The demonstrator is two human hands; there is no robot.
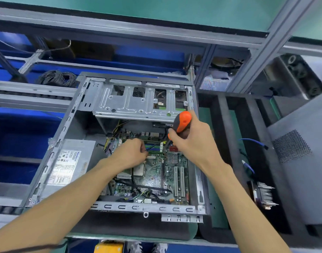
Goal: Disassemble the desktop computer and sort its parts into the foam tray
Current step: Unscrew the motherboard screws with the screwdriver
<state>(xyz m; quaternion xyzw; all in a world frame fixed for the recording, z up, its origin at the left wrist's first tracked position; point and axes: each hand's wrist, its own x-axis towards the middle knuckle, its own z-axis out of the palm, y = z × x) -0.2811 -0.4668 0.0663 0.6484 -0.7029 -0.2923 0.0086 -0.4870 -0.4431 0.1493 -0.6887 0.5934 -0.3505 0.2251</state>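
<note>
Open computer case [52, 156] lies flat on the tabletop; foam tray [222, 136] just right of it. Right hand [191, 141] grasps the screwdriver [182, 123], shaft pointing down at the motherboard [156, 172]. Left hand [132, 152], fingers curled, pinches something small beside the tip; nearer the screw.

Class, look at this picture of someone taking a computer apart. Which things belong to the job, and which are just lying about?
Part of the job: computer case, circuit board, power supply, screwdriver in the right hand, left hand, foam tray, finned part in the tray.

Lying about: cable coil, blue bins.
</note>
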